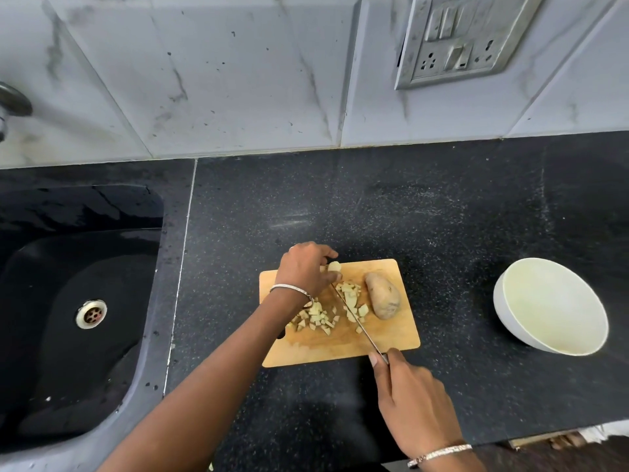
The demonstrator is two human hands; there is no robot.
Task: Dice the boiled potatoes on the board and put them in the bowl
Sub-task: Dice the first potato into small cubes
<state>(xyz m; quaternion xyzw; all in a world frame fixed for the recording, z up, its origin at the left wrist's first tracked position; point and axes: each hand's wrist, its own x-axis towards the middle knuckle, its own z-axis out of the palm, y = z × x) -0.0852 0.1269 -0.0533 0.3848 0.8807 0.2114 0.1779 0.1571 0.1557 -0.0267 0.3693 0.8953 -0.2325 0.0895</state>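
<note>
On board (391, 335), left hand (306, 269) pinching potato (334, 266) (knife (357, 322) alongside)

Soft even daylight, wall tiles (221, 80) bright, sink (61, 362) v. dark, faint glare on counter (289, 223), edges bent w/ wide lens

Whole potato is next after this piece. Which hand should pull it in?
Left, probably. The right hand grips the knife, while the left hand only pinches a small potato piece on the board, near the whole potato.
</note>
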